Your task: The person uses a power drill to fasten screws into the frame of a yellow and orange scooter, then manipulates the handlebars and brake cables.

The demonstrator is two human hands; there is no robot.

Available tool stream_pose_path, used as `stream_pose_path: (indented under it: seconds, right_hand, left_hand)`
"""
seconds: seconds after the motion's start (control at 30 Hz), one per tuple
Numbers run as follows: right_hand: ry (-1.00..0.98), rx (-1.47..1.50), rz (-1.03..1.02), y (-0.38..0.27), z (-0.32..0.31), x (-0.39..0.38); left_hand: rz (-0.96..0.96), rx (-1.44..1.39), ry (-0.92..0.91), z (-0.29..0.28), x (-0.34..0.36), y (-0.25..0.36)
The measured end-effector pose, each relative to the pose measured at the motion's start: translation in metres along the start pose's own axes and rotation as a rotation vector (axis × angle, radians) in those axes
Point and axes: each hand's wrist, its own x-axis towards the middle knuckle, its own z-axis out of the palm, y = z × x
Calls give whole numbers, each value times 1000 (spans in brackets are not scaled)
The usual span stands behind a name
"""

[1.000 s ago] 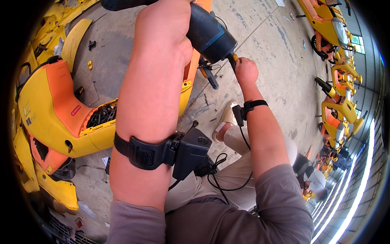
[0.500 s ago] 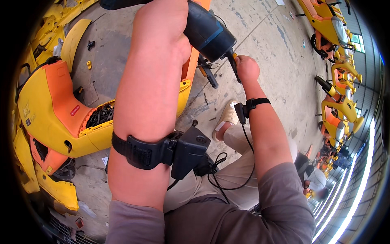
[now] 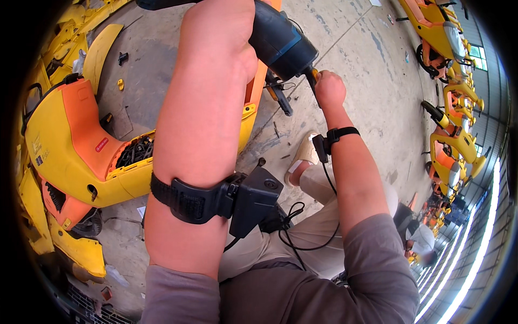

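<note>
"Hands?"
"Left hand (image 3: 233, 26) wraps the power tool (image 3: 281, 46), far centre; right hand (image 3: 331, 89) pinches the black-and-orange piece (image 3: 313, 82) at its tip."
"Step, then?"
"Seemingly holding the two together; the next move calls for firm grips."

There are 2 bare hands, 1 left hand (image 3: 229, 27) and 1 right hand (image 3: 330, 89); 1 black power tool (image 3: 286, 46); 1 dark bar (image 3: 312, 83) at its nose; 2 black strapped devices (image 3: 253, 205). 1 beige shoe (image 3: 306, 150) shows on the floor (image 3: 367, 108). Toward the floor's left edge: 1 large yellow-and-orange scooter body (image 3: 62, 132), 1 curved yellow panel (image 3: 101, 56), 1 small yellow part (image 3: 120, 84), 1 small black part (image 3: 123, 58). Along its right edge: at least 3 yellow-and-orange scooters (image 3: 429, 24), overlap hiding the exact number. Near its lower right corner: 1 other person in 1 pale cap (image 3: 423, 236).
</note>
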Motion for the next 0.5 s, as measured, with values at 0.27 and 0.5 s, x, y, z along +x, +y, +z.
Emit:
stream_pose_path:
  seconds: [0.27, 0.5]
  right_hand:
    - [-35, 258, 15, -8, -9, 1]
    - [-67, 82, 55, 4, -4, 0]
  left_hand:
    - [18, 126, 78, -11, 21, 7]
    - [-148, -16, 61, 5, 7, -1]
